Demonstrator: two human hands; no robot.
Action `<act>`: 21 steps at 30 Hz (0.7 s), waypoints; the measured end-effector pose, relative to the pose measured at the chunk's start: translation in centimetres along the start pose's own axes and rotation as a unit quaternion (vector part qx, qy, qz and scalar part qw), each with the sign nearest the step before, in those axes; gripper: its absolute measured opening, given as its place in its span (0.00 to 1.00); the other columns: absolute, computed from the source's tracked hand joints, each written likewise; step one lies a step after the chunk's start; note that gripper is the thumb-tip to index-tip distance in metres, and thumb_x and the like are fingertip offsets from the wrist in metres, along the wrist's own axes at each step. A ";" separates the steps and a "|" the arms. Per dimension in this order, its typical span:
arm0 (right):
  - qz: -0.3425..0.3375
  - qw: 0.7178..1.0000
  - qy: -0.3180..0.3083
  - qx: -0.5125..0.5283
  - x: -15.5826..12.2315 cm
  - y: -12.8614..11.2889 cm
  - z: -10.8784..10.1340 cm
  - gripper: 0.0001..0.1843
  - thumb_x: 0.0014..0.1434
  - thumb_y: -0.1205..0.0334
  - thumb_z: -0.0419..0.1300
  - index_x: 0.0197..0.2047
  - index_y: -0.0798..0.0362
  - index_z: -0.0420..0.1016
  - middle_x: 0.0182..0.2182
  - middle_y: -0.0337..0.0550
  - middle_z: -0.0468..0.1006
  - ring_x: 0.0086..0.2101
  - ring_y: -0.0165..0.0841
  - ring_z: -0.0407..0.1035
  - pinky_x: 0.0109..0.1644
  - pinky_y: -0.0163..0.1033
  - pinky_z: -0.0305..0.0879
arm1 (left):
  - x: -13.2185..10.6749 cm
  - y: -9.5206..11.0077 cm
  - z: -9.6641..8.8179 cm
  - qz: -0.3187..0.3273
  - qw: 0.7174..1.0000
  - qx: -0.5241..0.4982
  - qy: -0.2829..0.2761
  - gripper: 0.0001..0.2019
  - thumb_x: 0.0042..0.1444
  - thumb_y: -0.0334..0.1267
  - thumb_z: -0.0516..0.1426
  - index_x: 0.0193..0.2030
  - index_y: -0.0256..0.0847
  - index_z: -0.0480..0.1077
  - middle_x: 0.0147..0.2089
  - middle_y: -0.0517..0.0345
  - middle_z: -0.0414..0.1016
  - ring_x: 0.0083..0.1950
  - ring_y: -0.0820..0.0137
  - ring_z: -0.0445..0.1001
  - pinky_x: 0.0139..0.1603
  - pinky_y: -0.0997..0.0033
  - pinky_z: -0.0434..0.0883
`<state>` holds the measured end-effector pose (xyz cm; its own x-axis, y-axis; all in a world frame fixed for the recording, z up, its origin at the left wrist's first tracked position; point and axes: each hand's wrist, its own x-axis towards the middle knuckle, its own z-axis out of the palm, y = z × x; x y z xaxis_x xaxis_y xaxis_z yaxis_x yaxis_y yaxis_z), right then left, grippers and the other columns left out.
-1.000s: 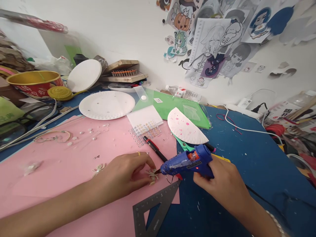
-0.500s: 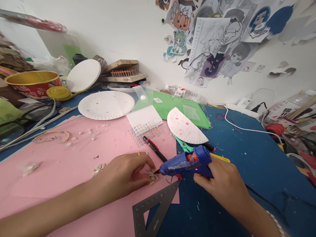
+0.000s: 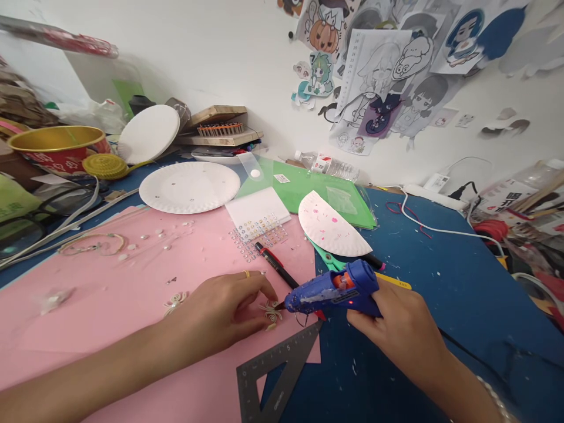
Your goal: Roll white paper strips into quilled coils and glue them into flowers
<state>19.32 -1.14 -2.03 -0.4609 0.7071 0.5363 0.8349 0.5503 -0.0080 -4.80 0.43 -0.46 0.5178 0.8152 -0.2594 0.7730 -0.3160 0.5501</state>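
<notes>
My right hand (image 3: 399, 320) is wrapped around the handle of a blue hot glue gun (image 3: 332, 288), whose small red light is lit. The gun's dark nozzle touches, or nearly touches, a small pale ornament of coiled cord (image 3: 273, 313) with leg-like strands, lying on the pink paper. Thumb and index finger of my left hand (image 3: 229, 308) close on this ornament from both sides and steady it flat. A similar coiled ornament (image 3: 176, 301) with a shiny bead lies behind my left wrist, partly covered by the arm.
Below the gun lies a grey set square (image 3: 282, 367). Past it are a black pen (image 3: 275, 264), green-handled scissors (image 3: 328, 257), a folded paper plate (image 3: 330, 226) and a sheet of gem stickers (image 3: 259, 235). A white paper plate (image 3: 189, 188) and loose beads (image 3: 166, 248) lie farther left.
Almost nothing differs. Both hands, the glue gun and the ornament keep their places, with only a very slight shift of my right hand.
</notes>
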 end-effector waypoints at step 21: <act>-0.012 1.000 0.004 0.007 0.5 -0.1 -0.4 0.07 0.50 0.70 0.47 0.27 0.53 0.64 0.14 0.36 0.67 0.17 0.31 0.64 0.20 0.33 0.54 | 0.0 -0.1 -0.1 0.007 1.000 -0.006 0.008 0.08 0.51 0.39 0.54 0.38 0.44 0.69 0.25 0.64 0.64 0.24 0.75 0.61 0.25 0.79 0.58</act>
<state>19.13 -1.07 -1.42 -0.4787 0.6896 0.5434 0.8189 0.5738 -0.0067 -4.90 0.46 -0.43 0.5221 0.8186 -0.2394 0.7614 -0.3209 0.5633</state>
